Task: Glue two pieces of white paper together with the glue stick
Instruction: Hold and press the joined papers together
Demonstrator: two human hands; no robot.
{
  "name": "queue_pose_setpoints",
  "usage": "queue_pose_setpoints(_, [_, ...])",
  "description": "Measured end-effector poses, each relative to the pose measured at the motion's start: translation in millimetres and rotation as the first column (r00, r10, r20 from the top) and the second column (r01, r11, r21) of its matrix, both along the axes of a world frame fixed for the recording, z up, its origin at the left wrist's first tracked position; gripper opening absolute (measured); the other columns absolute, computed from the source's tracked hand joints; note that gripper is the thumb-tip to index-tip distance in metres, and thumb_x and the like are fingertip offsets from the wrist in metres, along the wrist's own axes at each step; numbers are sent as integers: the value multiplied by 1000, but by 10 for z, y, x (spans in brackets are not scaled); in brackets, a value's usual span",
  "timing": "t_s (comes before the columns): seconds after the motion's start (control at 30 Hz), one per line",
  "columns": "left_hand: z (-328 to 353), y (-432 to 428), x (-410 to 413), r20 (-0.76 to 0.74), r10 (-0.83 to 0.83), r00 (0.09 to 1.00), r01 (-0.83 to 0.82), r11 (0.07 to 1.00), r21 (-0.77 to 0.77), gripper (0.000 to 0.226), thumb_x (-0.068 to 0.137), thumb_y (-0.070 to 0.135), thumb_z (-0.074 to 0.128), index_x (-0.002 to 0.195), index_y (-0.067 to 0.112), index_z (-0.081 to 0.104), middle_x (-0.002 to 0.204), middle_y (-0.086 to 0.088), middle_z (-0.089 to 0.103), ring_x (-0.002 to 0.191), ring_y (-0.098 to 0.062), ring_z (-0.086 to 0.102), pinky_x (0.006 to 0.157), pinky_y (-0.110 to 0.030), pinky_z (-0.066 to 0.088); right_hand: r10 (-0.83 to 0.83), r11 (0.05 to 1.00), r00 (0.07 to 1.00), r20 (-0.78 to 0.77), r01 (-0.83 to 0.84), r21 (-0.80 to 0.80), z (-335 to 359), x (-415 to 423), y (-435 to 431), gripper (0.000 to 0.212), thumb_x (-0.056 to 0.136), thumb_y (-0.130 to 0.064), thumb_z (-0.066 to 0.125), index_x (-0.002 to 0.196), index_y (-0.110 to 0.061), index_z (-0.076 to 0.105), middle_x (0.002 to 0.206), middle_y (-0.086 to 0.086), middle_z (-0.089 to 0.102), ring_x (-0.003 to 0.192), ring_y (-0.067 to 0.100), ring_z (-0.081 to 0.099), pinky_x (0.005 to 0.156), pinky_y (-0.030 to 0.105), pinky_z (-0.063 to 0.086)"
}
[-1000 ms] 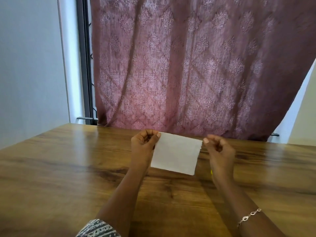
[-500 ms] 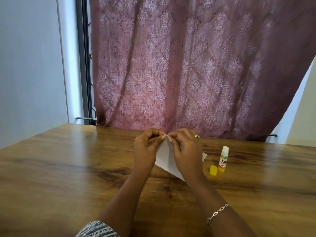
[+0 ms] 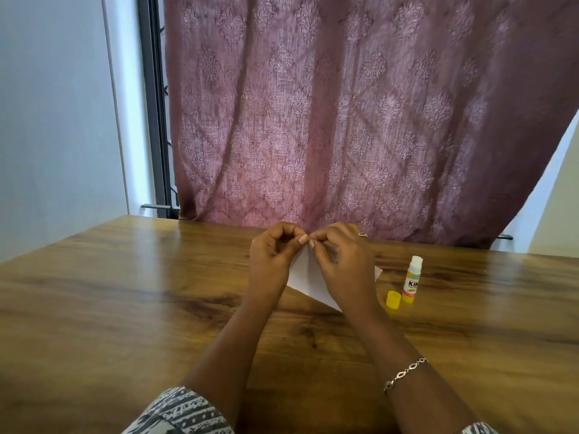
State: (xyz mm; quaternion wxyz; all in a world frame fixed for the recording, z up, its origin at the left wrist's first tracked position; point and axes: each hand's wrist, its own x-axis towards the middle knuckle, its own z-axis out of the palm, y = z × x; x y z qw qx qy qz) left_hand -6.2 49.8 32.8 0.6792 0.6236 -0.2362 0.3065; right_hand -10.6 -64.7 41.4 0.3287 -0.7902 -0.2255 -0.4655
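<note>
Where the curtain (image 3: 344, 120) meets the wooden table (image 3: 125, 308) — both hands, left (image 3: 272, 261) and right (image 3: 344, 264), pinching white paper (image 3: 305, 277).

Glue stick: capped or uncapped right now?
Uncapped. The glue stick stands upright on the table with its white top bare; the yellow cap sits apart, just beside its base.

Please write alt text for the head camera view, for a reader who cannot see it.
Both hands, left hand and right hand, pinch the top of white paper above a wooden table. An uncapped glue stick stands right, beside its yellow cap.
</note>
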Motion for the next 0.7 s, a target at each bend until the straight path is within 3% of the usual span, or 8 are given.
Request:
queue_pose_setpoints(0.17, [10,-10,-4,-33,-21,999,21,1000,-12,19,82,-3,58,72,12,60,66,6,62,64,-1,56,64,-12,46,11,1000,1000,-25,-11,-22,25,-10,-45,12,79,-16,58,75,-8,65,76,6,65,77,17,53,67,25,36])
queue_pose_setpoints(0.33, [12,46,25,-80,-16,997,6,993,-121,22,82,0,59,68,17,60,60,10,60,61,-6,53,61,-22,43,-19,999,1000,-17,18,-34,49,-5,-127,14,77,-16,57,73,-8,66,76,7,66,77,22,56,67,31,42])
queue_pose_setpoints(0.53, [17,104,45,-84,21,996,-36,982,-184,21,83,1,59,69,16,60,59,12,60,58,1,52,57,-14,44,-28,999,999,-25,27,-43,63,-11,-235,14,77,-16,56,72,-8,66,76,7,66,75,14,50,61,20,29])
queue_pose_setpoints(0.7, [5,159,79,-77,16,997,-34,972,-232,23,83,0,58,69,18,60,57,14,62,58,3,53,57,-11,46,-4,1000,999,-44,5,13,57,11,-328,14,76,-15,56,72,-6,66,76,7,66,75,3,44,66,7,33])
